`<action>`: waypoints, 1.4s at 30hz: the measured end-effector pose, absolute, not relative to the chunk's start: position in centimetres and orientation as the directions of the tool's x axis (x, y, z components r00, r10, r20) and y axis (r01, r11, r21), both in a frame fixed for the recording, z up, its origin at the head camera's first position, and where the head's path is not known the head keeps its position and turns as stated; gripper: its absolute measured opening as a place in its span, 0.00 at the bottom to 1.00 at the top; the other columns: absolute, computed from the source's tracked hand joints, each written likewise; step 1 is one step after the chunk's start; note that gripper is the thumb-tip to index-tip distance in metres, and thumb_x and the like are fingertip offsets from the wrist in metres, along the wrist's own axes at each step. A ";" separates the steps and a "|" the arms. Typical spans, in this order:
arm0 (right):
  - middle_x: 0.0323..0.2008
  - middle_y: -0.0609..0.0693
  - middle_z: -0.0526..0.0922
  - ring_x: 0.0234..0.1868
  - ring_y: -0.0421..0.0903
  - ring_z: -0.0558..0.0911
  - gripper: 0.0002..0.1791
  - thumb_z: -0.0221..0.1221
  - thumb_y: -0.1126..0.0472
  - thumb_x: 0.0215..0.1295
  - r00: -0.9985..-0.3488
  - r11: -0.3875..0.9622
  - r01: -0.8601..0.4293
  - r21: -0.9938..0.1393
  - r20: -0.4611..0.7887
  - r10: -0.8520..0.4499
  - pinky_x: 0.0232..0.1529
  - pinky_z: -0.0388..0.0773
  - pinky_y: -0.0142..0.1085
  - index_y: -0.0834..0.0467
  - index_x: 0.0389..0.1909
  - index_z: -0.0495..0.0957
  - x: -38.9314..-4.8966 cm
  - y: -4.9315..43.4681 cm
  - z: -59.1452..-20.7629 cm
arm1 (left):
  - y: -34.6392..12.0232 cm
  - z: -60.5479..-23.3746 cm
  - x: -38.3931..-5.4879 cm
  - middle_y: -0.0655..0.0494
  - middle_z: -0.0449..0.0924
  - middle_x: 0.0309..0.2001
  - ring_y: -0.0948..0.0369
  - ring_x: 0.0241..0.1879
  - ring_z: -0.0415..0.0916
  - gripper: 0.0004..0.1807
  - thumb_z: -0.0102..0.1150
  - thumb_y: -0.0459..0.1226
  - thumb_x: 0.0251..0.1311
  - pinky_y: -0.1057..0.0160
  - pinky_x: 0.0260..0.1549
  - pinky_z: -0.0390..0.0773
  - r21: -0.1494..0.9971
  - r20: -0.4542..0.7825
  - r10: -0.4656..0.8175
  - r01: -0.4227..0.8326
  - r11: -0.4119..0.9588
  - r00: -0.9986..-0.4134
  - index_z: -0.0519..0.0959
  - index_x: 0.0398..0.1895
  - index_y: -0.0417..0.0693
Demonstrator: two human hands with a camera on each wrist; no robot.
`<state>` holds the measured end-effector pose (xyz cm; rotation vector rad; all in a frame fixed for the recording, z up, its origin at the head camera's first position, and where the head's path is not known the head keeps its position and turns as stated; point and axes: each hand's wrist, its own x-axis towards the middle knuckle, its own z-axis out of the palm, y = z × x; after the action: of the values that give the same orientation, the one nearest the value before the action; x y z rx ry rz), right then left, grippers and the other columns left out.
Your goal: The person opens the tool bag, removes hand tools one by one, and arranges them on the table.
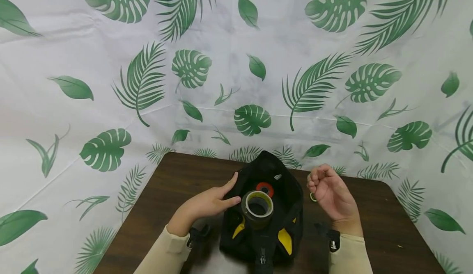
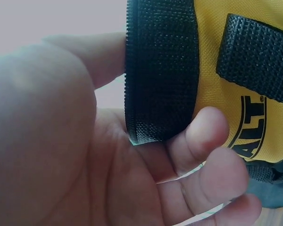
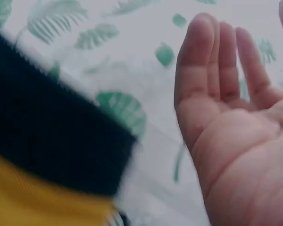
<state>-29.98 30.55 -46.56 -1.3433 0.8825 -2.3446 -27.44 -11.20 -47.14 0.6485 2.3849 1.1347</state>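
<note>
left hand point(image 1: 207, 205) holds the black and yellow bag point(image 1: 285, 241) on the surface point(image 1: 377, 220)
its fingers are clamped on the bag's edge; right hand point(image 1: 334, 196) is raised beside, fingers relaxed, thumb apart.

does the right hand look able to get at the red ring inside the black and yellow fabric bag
Probably yes: the right hand is empty beside the bag, whose mouth gapes open, though the pale-rimmed tape roll partly overlaps the red ring in the head view.
</note>
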 end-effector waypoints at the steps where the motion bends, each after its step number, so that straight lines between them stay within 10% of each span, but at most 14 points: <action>1: 0.60 0.60 0.74 0.60 0.54 0.75 0.24 0.32 0.63 0.90 -0.515 -0.750 -0.045 -0.660 0.659 -0.548 0.67 0.77 0.42 0.69 0.74 0.65 -29.8 29.9 -46.2 | -11.2 -47.2 -27.5 0.48 0.59 0.86 0.48 0.72 0.79 0.49 0.49 0.68 0.79 0.38 0.76 0.71 0.799 -0.169 0.571 0.228 0.557 -0.803 0.35 0.91 0.73; 12: 0.64 0.60 0.79 0.61 0.52 0.84 0.22 0.44 0.69 0.88 -0.469 -0.304 -0.216 -0.928 0.371 -0.801 0.67 0.83 0.42 0.75 0.75 0.62 -26.4 24.6 -42.0 | -11.2 -47.2 -27.6 0.44 0.79 0.73 0.53 0.55 0.87 0.49 0.49 0.67 0.79 0.41 0.70 0.77 0.811 -0.166 0.582 0.226 0.540 -0.796 0.34 0.91 0.74; 22: 0.60 0.67 0.76 0.60 0.54 0.85 0.19 0.49 0.68 0.87 -0.643 -0.007 -0.178 -0.984 0.122 -0.756 0.61 0.86 0.39 0.67 0.72 0.70 -26.1 21.1 -42.6 | -11.1 -47.0 -27.3 0.45 0.68 0.82 0.48 0.72 0.79 0.48 0.50 0.66 0.79 0.38 0.76 0.72 0.808 -0.157 0.572 0.229 0.543 -0.805 0.36 0.91 0.75; 35: 0.64 0.65 0.78 0.60 0.59 0.84 0.21 0.58 0.48 0.85 -0.803 0.318 -0.115 -0.941 -0.100 -0.587 0.62 0.86 0.48 0.57 0.67 0.76 -26.2 18.9 -41.7 | -10.6 -47.6 -27.2 0.48 0.57 0.87 0.46 0.80 0.69 0.49 0.49 0.66 0.80 0.38 0.79 0.68 0.819 -0.145 0.589 0.237 0.523 -0.795 0.34 0.91 0.73; 42: 0.53 0.54 0.83 0.49 0.48 0.84 0.28 0.64 0.37 0.77 -0.897 0.659 -0.137 -0.739 -0.191 -0.400 0.54 0.84 0.49 0.52 0.64 0.78 -26.6 16.3 -40.1 | -10.7 -47.4 -27.2 0.49 0.55 0.88 0.46 0.77 0.73 0.49 0.47 0.66 0.81 0.38 0.76 0.71 0.824 -0.149 0.603 0.238 0.514 -0.784 0.32 0.91 0.73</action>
<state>-26.63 16.26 -40.15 -0.4256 2.5406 -1.0924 -27.24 -10.75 -47.38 0.6917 2.3397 1.1801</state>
